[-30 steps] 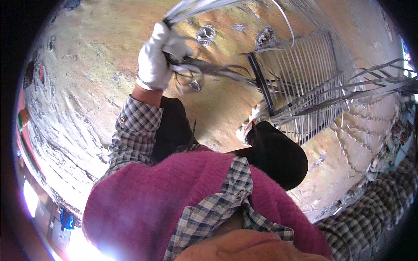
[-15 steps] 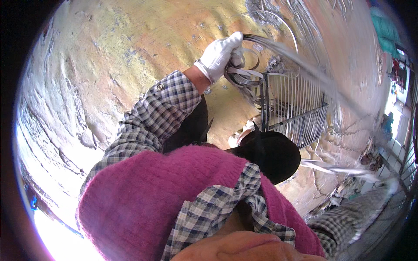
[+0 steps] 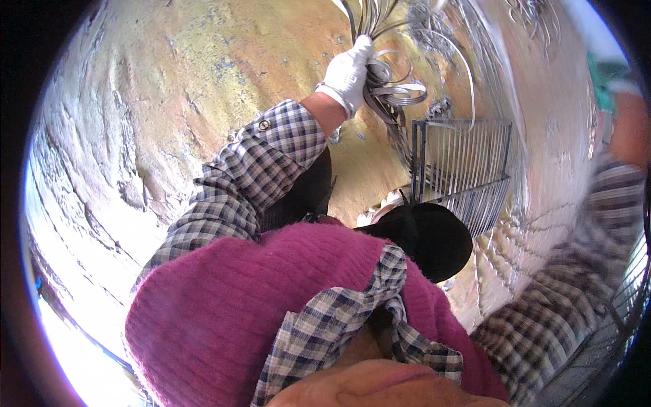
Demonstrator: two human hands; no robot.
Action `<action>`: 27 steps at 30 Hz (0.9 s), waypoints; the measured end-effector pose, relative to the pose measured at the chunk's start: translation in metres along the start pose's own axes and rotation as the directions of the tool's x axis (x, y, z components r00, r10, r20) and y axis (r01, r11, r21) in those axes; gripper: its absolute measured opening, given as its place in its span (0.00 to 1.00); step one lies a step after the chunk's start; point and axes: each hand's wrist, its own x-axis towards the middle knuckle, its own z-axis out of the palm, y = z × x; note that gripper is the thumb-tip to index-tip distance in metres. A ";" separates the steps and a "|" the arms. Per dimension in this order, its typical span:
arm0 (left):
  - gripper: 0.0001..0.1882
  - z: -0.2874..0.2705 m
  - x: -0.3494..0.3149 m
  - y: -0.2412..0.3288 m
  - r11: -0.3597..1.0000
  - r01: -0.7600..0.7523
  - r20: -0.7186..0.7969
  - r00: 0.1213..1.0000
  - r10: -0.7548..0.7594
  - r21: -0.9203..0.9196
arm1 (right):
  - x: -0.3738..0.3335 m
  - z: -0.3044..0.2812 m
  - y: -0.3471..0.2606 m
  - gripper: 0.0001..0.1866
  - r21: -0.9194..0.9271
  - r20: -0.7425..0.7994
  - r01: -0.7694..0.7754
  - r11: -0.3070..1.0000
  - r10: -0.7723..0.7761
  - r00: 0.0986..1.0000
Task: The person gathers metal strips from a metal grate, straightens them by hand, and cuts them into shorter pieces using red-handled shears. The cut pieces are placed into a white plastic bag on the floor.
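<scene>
My left hand (image 3: 348, 72), in a white glove, is raised away from me and closed around a bundle of grey metal wire strips (image 3: 386, 88). The strips fan out above the fist and curl in loops below it. Just beyond and below the bundle, a flat wire grid panel (image 3: 461, 163) lies on the ground. My right arm, in a checked sleeve (image 3: 576, 271), stretches up along the right edge. My right hand (image 3: 627, 132) is a motion-blurred patch there, and what it holds does not show.
Rough, stained yellow-brown concrete ground (image 3: 169, 122) fills the left and top. More tangled wire (image 3: 536, 13) lies at the top right. My dark-trousered knees (image 3: 434, 237) are below the grid panel. Another wire mesh piece (image 3: 603, 346) sits at the lower right edge.
My left hand has swung from upper left toward the top middle, carrying the wire bundle above the grid panel. My right arm has lifted up the right side.
</scene>
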 end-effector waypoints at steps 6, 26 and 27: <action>0.17 0.007 0.007 0.001 0.989 0.064 -0.004 0.998 -0.065 -0.130 | -0.061 0.119 -0.166 0.25 0.678 0.624 -0.569 0.465 0.044 0.780; 0.22 0.016 0.039 -0.011 0.979 0.075 0.177 0.983 -0.041 -0.190 | -0.214 0.075 -0.231 0.25 0.726 0.662 -0.447 -0.522 0.355 0.660; 0.22 0.018 0.038 -0.012 0.990 0.046 0.165 0.986 -0.023 -0.135 | -0.207 0.083 -0.222 0.28 0.868 0.477 -0.468 -0.165 0.540 0.693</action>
